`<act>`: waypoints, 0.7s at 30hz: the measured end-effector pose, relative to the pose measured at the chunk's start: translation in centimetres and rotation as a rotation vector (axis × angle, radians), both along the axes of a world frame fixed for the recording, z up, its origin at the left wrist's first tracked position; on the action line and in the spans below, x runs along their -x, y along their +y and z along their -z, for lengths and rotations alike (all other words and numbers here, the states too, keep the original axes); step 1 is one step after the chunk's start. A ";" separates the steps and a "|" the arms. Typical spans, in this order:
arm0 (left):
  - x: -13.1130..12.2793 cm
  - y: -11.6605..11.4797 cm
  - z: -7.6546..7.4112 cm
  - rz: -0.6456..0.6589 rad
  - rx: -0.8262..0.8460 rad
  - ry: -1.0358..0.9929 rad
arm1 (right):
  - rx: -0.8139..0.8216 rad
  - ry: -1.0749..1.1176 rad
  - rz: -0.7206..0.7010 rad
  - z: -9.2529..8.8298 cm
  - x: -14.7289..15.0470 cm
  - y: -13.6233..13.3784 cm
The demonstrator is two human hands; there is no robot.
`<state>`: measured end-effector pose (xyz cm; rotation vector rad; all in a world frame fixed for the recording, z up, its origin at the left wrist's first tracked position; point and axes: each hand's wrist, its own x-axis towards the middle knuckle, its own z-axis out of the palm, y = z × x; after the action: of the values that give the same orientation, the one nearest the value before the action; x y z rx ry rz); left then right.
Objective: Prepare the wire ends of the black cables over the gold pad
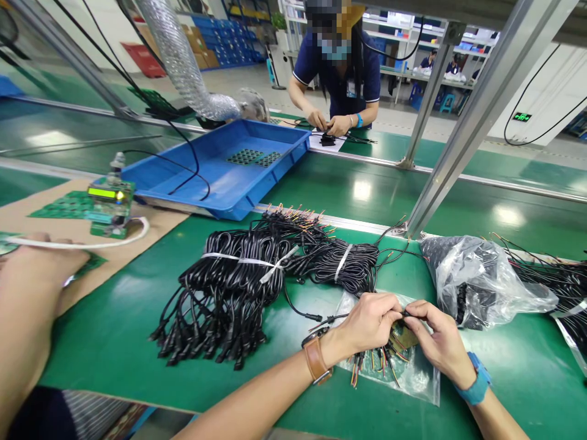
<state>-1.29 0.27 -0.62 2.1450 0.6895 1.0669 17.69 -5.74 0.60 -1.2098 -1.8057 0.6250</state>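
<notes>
Cable between both hands; bundles near

No words or numbers can be read.
A small green sign on the white wall at right bears pale marks too small to make out surely. The lit yellow-green display on the upright board shows no legible characters, and the badge on the person opposite is unreadable.
</notes>
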 end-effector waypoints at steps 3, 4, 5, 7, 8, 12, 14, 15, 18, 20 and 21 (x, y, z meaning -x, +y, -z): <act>-0.1 -0.1 0.2 -0.021 -0.022 0.056 | -0.037 -0.060 -0.047 -0.2 0.3 0.0; -0.1 -0.1 0.2 -0.026 -0.030 0.079 | -0.044 -0.081 -0.065 -0.3 0.3 0.1; -0.1 -0.1 0.1 -0.026 -0.034 0.099 | -0.052 -0.098 -0.074 -0.4 0.3 0.1; -0.1 0.0 -0.2 -0.011 -0.026 0.123 | -0.053 -0.118 -0.071 -0.5 0.2 0.2; -0.1 0.0 -0.4 0.002 -0.015 0.128 | -0.046 -0.119 -0.059 -0.5 0.0 0.2; 0.3 0.3 -1.2 0.020 0.055 0.138 | -0.002 -0.103 -0.003 -0.3 -0.7 0.3; 0.3 0.4 -1.2 0.007 0.078 0.133 | -0.002 -0.097 -0.009 -0.1 -0.7 0.3; 0.3 0.4 -1.1 0.001 0.084 0.122 | -0.008 -0.093 -0.020 0.0 -0.7 0.3; 0.2 0.3 -0.6 -0.011 0.098 0.081 | -0.025 -0.084 -0.055 0.1 -0.3 0.2; 0.0 0.2 -0.4 -0.019 0.101 0.068 | -0.037 -0.081 -0.060 0.1 0.0 0.1; 0.0 0.2 -0.3 -0.022 0.099 0.065 | -0.043 -0.079 -0.058 0.1 0.1 0.1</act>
<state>-1.28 0.48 -0.28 2.0988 0.7816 0.9574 17.62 -5.64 0.45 -1.1720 -1.9165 0.5752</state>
